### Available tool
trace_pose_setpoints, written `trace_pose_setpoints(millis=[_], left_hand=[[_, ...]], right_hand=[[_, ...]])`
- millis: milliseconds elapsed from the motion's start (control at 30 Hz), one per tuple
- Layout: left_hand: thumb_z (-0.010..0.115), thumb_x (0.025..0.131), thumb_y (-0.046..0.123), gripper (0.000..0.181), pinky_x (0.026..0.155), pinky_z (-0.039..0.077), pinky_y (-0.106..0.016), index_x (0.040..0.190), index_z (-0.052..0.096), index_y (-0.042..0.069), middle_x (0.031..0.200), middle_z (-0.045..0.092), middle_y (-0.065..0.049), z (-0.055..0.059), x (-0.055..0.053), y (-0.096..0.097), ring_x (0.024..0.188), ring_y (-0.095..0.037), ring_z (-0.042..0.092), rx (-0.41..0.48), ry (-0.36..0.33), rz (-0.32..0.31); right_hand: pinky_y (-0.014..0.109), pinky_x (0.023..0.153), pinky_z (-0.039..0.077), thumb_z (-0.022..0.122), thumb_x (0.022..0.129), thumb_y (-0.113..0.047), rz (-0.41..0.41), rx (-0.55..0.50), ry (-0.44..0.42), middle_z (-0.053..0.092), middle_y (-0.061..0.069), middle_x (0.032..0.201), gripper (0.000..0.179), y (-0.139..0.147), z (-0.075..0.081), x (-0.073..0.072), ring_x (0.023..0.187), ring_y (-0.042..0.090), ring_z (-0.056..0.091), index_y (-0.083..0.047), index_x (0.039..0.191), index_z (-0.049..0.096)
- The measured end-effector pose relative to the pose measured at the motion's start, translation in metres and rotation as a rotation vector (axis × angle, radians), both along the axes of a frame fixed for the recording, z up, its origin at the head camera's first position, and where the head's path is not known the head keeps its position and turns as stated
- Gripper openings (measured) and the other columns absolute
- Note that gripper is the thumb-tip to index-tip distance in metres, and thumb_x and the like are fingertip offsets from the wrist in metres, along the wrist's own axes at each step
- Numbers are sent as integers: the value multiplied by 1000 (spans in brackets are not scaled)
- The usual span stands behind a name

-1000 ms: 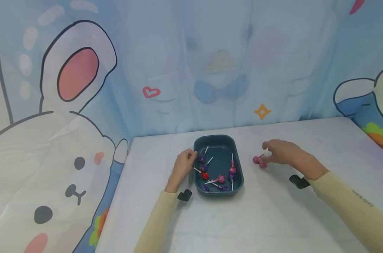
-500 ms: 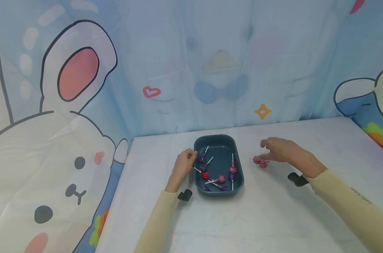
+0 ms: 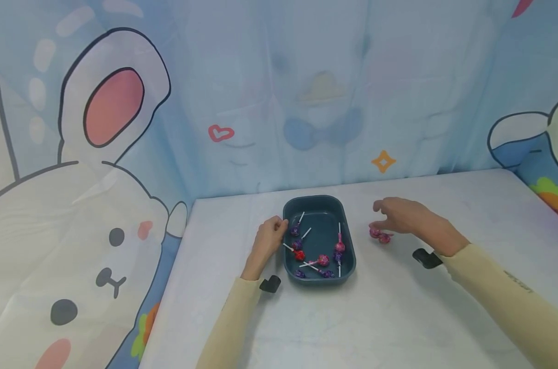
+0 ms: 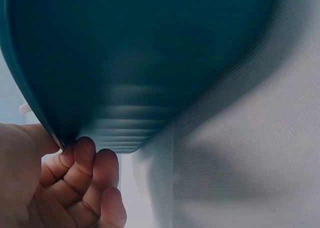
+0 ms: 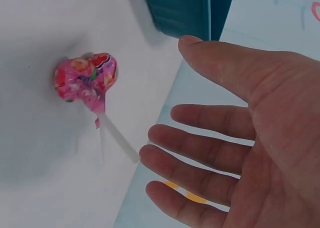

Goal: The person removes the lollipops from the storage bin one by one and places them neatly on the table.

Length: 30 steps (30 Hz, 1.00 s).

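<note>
My left hand [image 3: 268, 241] grips the left rim of a dark teal tray [image 3: 319, 201], thumb inside and fingers curled against the outer wall, as the left wrist view shows of the tray wall [image 4: 150, 48]. To the right of the tray, two pink-wrapped lollipops [image 3: 385, 239] lie close together on the white cloth. Over them hovers my right hand [image 3: 405, 215], its thumb apart from the fingers and nothing between. In the right wrist view the pink lollipops [image 5: 87, 80] sit beyond the spread fingers [image 5: 195, 143], with a white stick pointing toward the fingertips.
Inside the tray lie several lollipops: purple ones [image 3: 297, 245], a red one [image 3: 299, 255] and pink ones [image 3: 323, 260], mostly along the left, near and right sides. A printed cartoon curtain [image 3: 320, 102] hangs behind the white-covered table [image 3: 352, 328].
My right hand has moved slightly left and away from me, its fingers withdrawn from around the pink lollipops, which stay in place. The left hand keeps its hold on the tray.
</note>
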State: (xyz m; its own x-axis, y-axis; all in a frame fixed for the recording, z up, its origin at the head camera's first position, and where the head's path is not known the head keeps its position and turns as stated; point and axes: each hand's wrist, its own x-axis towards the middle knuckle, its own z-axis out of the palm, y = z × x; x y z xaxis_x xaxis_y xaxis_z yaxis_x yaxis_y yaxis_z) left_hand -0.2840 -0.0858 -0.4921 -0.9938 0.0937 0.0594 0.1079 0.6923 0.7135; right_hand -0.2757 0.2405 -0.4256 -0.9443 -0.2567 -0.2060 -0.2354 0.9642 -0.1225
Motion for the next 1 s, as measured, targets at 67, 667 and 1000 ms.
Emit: trace_pose_setpoints(millis=[67, 667, 1000], left_hand=[[46, 94, 39, 31, 50, 36, -24, 80, 54, 13, 65, 50, 0, 0, 0, 0, 57, -13, 46, 4, 1, 0], [46, 94, 40, 31, 51, 36, -24, 80, 54, 13, 65, 50, 0, -1, -1, -1, 57, -13, 46, 12, -16, 5], [47, 94, 39, 30, 51, 37, -24, 80, 55, 14, 66, 50, -1, -1, -1, 0, 58, -14, 47, 24, -15, 7]], right_hand=[[47, 81, 48, 69, 78, -40, -2, 0, -3, 61, 19, 109, 56, -3, 1, -1, 98, 31, 58, -2, 116, 55], [45, 82, 47, 68, 80, -39, 64, -19, 35, 62, 14, 105, 52, -25, 15, -2, 95, 27, 59, -2, 116, 56], [46, 82, 47, 68, 79, -42, 78, -15, 53, 62, 13, 105, 55, -40, 20, -4, 96, 27, 59, -4, 117, 57]])
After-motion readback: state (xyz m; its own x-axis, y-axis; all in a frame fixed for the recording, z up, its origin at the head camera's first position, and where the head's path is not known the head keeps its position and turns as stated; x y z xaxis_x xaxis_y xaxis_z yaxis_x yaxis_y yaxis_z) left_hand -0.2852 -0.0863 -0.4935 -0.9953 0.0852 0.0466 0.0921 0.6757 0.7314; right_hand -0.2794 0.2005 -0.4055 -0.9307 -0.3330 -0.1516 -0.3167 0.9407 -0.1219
